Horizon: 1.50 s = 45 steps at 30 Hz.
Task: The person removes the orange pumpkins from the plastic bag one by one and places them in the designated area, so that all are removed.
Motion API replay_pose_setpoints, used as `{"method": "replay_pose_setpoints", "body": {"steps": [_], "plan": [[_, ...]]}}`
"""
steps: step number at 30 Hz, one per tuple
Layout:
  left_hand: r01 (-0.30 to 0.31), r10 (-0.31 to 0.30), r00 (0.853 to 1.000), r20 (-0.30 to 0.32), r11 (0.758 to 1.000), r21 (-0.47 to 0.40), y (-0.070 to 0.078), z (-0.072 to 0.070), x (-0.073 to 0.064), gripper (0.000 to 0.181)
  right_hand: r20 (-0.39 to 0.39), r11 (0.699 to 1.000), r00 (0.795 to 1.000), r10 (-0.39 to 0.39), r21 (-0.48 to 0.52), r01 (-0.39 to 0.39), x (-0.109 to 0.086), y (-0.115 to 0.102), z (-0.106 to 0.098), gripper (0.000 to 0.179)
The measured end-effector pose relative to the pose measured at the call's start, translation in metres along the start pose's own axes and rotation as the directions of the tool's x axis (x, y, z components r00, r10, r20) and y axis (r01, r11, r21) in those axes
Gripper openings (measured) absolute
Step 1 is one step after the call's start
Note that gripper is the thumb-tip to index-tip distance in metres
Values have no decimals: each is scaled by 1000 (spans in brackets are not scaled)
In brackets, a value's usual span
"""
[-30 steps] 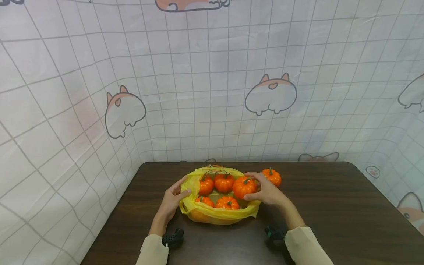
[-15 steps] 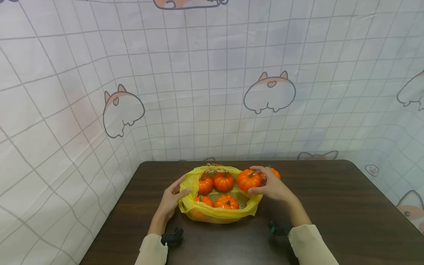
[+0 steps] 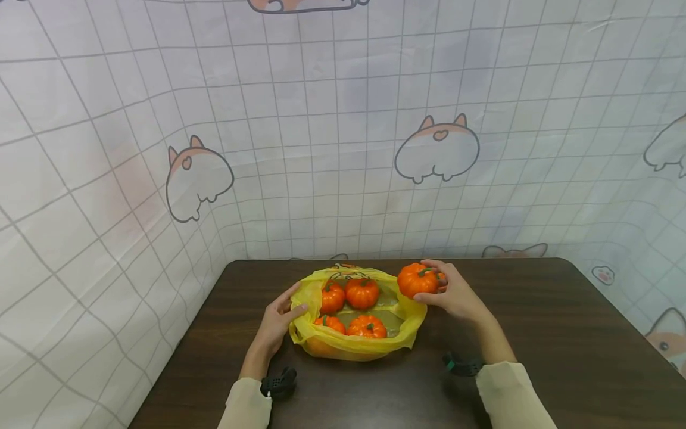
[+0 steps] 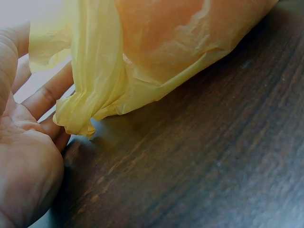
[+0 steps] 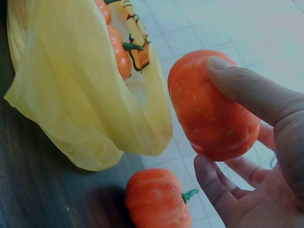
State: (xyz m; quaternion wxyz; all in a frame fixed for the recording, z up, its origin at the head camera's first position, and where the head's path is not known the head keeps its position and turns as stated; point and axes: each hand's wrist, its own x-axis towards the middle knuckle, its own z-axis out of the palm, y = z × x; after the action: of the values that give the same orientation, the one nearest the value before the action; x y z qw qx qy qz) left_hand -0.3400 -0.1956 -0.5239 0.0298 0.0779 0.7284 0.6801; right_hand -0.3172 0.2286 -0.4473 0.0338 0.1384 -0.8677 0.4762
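A yellow plastic bag (image 3: 348, 351) lies with its mouth wide on the dark table, several small orange pumpkins (image 3: 362, 294) inside it. My left hand (image 3: 276, 325) holds the bag's left rim, thumb over the edge and fingers outside; the left wrist view shows those fingers partly behind the bunched plastic. At the bag's right rim my right hand (image 3: 455, 295) grips a small pumpkin (image 3: 418, 280) with a green stem, raised above the table. Thumb and fingertips clasp its sides in the right wrist view. Below it, another pumpkin (image 5: 156, 199) rests on the table, mostly hidden by the hand in the head view.
The brown wood-grain table (image 3: 557, 333) extends to both sides of the bag. Behind it hangs a white gridded cloth (image 3: 321, 149) with corgi drawings, also running along both sides. A dark wrist device (image 3: 278, 384) sits at each sleeve cuff.
My right hand has lifted the pumpkin out of the bag's right side and carried it up and right, covering the pumpkin outside. My left hand has stayed at the rim.
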Motion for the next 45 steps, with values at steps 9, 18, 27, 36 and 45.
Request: {"method": "replay_pose_setpoints", "body": {"steps": [9, 18, 27, 36, 45], "plan": [[9, -10, 1000, -9, 1000, -8, 0, 1, 0, 64, -50, 999, 998, 47, -6, -47, -3, 6, -11, 80], [3, -3, 1000, 12, 1000, 3, 0, 0, 0, 65, -117, 997, 990, 78, 8, -78, -6, 13, -25, 85], [1, -1, 1000, -5, 1000, -5, 1, 1, -1, 64, -153, 991, 979, 134, 22, -132, -11, 26, -37, 89], [-4, 4, 1000, 2, 1000, 16, 1, 0, 0, 65, -189, 983, 965, 184, 30, -182, -18, 39, -50, 92], [7, -7, 1000, -11, 1000, -2, 2, 1, -2, 65, -210, 968, 946, 249, 43, -245, -22, 51, -53, 98]]}}
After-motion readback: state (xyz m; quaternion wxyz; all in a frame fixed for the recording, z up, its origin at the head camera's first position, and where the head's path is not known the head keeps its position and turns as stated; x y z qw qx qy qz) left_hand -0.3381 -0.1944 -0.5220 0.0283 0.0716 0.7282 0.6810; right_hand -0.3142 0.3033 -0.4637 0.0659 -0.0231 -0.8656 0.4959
